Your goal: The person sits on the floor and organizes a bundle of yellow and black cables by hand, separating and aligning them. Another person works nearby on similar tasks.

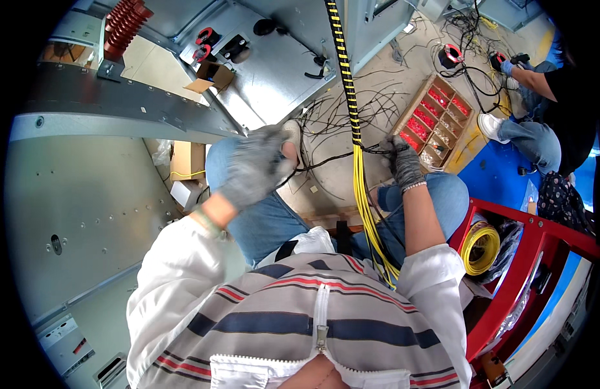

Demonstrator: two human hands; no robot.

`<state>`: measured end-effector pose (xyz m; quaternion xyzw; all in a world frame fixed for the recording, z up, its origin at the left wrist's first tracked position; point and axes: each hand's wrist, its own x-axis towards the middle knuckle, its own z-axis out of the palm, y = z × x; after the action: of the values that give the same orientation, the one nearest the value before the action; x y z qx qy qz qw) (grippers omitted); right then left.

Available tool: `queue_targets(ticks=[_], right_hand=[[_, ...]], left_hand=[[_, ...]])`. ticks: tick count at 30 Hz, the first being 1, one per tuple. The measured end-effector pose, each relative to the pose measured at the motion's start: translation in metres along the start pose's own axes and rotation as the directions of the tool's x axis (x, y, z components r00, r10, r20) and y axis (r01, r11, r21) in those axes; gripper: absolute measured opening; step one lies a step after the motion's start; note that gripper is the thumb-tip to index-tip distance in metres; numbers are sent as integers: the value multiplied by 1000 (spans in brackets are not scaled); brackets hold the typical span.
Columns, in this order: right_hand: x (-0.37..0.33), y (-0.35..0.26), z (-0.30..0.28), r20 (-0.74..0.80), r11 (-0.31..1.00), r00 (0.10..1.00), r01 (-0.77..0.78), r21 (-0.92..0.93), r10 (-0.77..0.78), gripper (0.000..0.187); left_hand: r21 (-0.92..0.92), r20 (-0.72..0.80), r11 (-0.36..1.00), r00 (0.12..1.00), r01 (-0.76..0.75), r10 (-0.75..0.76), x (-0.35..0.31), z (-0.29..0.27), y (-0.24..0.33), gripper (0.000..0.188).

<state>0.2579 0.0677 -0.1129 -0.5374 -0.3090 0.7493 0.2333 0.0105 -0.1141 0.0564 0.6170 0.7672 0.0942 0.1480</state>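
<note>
Head view, and the step in hand looks to be winding: from the left, a black strand [329, 160] is stretched across to the cable bundle [346, 78], which hangs between the two hands, its upper length covered in black spiral with yellow showing through, its lower yellow wires [360, 194] left bare. For another turn, as judged from here, the strand would need to be held taut and the lowest coil pinned. Now the pose! The grey-gloved left hand [260, 162] is raised by the left knee [218, 163], its back turned up and smeared by blur; the strand is met near the thumb, but whether the fingers are closed cannot be told. Just right of the bundle, at the spiral's lower end, the strand is gripped in the curled fingers of the right hand [403, 162], with the parts tray [413, 103] seen just beyond
</note>
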Motion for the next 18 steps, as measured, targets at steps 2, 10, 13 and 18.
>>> queue_targets(ticks=[2, 10, 13, 18], right_hand=[[0, 2, 3, -5, 999, 1000, -10, 39, 10, 31], [10, -3, -1, -115, 999, 993, -11, 50, 16, 28], [10, -3, -2, -9, 993, 1000, 12, 118, -11, 30], [5, -2, 5, -19, 991, 1000, -10, 133, 13, 31]], left_hand=[[250, 182, 967, 983, -50, 3, 18, 56, -7, 63], [-414, 308, 899, 951, 145, -12, -17, 67, -56, 24], [-301, 345, 939, 937, 167, -57, -11, 54, -28, 37], [-411, 647, 745, 744, 524, -166, -5, 144, 3, 58]])
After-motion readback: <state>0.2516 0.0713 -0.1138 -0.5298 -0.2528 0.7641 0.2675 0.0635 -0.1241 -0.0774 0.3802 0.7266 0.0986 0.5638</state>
